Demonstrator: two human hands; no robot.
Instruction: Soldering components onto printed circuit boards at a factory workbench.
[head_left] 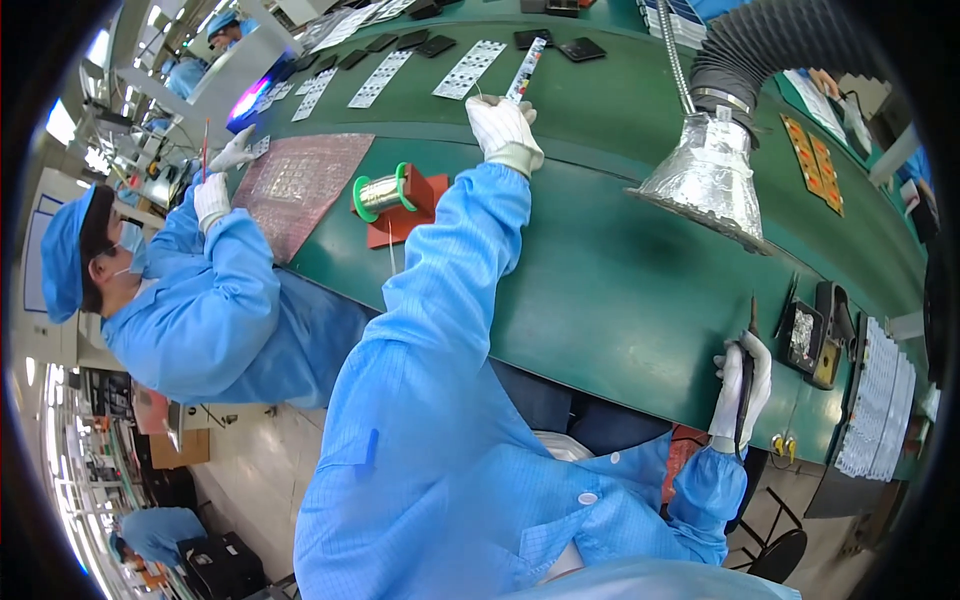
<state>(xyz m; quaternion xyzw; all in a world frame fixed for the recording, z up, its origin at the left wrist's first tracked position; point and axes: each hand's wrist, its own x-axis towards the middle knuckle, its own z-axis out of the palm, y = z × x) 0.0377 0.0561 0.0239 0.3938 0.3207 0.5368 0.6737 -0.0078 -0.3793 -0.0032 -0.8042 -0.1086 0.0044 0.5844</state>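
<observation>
Gripping a soldering iron (745,375) in a closed, white-gloved right hand (742,385), a worker in a blue smock sits at a long green bench (600,290), the iron's tip pointing up just off the bench's near edge. Just beside that hand, to the right, sits a dark iron stand (815,335) holding a pad of silvery wool, and past it a stack of white strips (880,400) lies near the bench end. Above the right hand, a foil-wrapped fume hood (705,180) hangs over the green surface from a ribbed grey hose (760,45).

Stretched well away across the bench, the left hand (503,130), also gloved, is clamped on the lower end of a narrow strip of small boards (525,70), which tilts up toward the far side. Left of that arm, a solder spool (383,193) rests on a red holder (415,205), with a pink mat (300,185) beside it.

Farther back, rows of white strips (470,68) and dark small trays (580,48) line the bench. At the left, a co-worker (190,290) in matching blue cap and smock raises both gloved hands near the mat, one holding a thin red tool (206,150).
</observation>
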